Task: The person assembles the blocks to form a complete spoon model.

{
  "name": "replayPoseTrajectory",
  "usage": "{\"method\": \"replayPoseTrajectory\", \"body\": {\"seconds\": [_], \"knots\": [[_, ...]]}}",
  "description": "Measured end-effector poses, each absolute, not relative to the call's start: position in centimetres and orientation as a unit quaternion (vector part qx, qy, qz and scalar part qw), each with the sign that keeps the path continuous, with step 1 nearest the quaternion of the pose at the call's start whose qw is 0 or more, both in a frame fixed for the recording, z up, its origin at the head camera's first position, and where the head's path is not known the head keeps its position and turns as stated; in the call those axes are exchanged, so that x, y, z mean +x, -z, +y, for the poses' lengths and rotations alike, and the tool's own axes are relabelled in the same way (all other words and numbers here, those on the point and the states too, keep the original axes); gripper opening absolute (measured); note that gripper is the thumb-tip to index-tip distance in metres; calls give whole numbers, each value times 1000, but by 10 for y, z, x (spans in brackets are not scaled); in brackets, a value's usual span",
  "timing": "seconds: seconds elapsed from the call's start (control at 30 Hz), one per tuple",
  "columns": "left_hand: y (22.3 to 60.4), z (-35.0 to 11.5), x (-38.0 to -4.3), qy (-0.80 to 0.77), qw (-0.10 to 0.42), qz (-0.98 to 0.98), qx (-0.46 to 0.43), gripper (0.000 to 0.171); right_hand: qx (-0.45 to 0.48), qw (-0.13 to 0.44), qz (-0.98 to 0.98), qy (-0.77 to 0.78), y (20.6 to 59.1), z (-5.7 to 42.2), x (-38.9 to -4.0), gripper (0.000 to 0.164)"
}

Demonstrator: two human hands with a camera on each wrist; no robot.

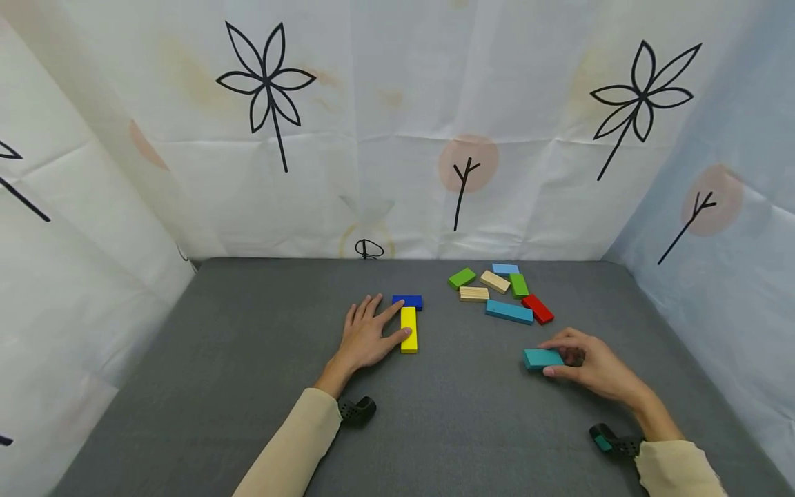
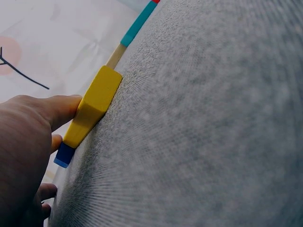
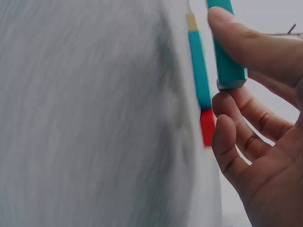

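My left hand (image 1: 365,342) rests at the middle of the table with its fingers spread. Its thumb touches the side of a yellow block (image 1: 409,321), which lies lengthwise away from me. The index fingertip is at a dark blue block (image 1: 413,301), set crosswise at the yellow one's far end, so the two form a T. On the right, my right hand (image 1: 596,366) pinches a teal block (image 1: 539,358) between thumb and fingers. In the right wrist view this teal block (image 3: 229,66) is held above the table, the other fingers curled below it.
Beyond the right hand lies a loose group: a long teal-blue block (image 1: 509,311), a red block (image 1: 537,309), green blocks (image 1: 462,278), plain wooden blocks (image 1: 475,295) and a light blue block (image 1: 506,269). Printed cloth walls (image 1: 385,207) border the grey table (image 1: 248,373).
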State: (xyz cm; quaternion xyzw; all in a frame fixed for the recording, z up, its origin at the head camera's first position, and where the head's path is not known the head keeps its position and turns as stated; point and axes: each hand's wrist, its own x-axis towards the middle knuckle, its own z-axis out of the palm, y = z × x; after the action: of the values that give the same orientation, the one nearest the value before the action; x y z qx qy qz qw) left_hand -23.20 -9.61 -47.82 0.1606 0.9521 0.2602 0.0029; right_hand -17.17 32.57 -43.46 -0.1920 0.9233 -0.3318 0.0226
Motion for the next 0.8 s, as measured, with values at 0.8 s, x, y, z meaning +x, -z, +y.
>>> {"method": "replayPoseTrajectory", "body": {"seconds": [0.8], "knots": [[478,-96,-232,-260,4,952,160,66,-304,46,860,408,436,232,-200,36]]}}
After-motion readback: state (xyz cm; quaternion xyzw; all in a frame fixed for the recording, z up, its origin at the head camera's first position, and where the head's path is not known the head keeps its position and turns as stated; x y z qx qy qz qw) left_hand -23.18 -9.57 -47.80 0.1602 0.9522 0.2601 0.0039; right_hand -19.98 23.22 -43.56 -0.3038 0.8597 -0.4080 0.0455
